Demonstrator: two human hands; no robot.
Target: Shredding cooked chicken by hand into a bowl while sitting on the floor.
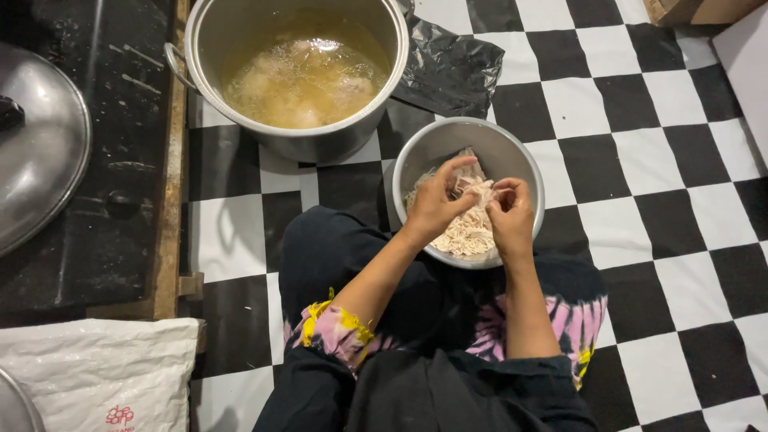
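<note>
Filmed from one camera only, worn on the head and pointed almost straight down from above the person's own lap. Held quite near to the left hand (432, 210) and right hand (512, 216) over the metal bowl (520, 160) in the middle of the frame, with the large pot (352, 136) at the top edge, the checkered floor (656, 160) to the right and a dark raised surface (120, 200) to the left. No second view, so nothing shared between views.
</note>
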